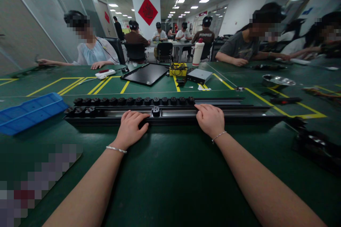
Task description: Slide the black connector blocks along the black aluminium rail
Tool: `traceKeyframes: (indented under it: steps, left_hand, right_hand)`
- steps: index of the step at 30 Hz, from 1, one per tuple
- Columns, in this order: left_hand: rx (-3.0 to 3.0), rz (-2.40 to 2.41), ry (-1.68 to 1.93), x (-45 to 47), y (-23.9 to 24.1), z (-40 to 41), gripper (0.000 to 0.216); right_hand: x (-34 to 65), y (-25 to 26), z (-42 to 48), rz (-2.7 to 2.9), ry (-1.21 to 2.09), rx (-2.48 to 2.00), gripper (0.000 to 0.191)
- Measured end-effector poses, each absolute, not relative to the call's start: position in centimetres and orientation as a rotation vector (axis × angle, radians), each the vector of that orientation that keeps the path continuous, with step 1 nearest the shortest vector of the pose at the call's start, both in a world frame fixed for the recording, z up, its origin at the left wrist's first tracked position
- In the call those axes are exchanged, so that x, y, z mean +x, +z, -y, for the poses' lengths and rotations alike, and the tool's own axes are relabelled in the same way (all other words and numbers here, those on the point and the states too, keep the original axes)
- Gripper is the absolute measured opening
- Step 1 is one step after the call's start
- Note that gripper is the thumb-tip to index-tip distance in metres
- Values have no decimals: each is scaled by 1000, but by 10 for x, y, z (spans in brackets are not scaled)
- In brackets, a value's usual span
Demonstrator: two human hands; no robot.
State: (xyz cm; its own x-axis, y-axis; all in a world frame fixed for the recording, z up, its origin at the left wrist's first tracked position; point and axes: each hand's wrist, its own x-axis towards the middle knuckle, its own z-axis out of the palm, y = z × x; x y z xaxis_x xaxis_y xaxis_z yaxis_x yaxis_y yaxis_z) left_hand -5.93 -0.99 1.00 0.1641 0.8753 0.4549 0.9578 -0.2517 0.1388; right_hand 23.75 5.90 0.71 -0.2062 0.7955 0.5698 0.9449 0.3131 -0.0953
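A long black rail (239,110) lies across the green table (165,170) in front of me. Several small black sliders (133,101) sit in a row on its far track, and one slider (156,111) sits on the near track between my hands. My left hand (131,126) rests on the rail's near edge, fingers curled over it, just left of that slider. My right hand (209,118) rests on the rail further right, fingers bent down onto the track.
A blue plastic tray (29,111) lies at the left. Beyond the rail are a black flat panel (146,73), a yellow box (178,70), a grey box (199,75) and a white bottle (198,53). A metal bowl (278,80) is at the right. Other people sit around the tables.
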Motion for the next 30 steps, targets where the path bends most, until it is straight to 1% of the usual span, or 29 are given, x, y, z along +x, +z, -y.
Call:
traceKeyframes:
  steps: [6, 16, 30]
  left_hand:
    - [-2258, 1796, -654, -59, 9, 9, 33]
    - [-2261, 1808, -615, -58, 10, 9, 35]
    - [-2279, 1833, -527, -55, 13, 11, 38]
  right_hand:
    - [238, 6, -59, 2054, -389, -1534, 36]
    - [238, 7, -59, 2030, -324, -1510, 35]
    - [238, 7, -59, 2056, -374, -1529, 35]
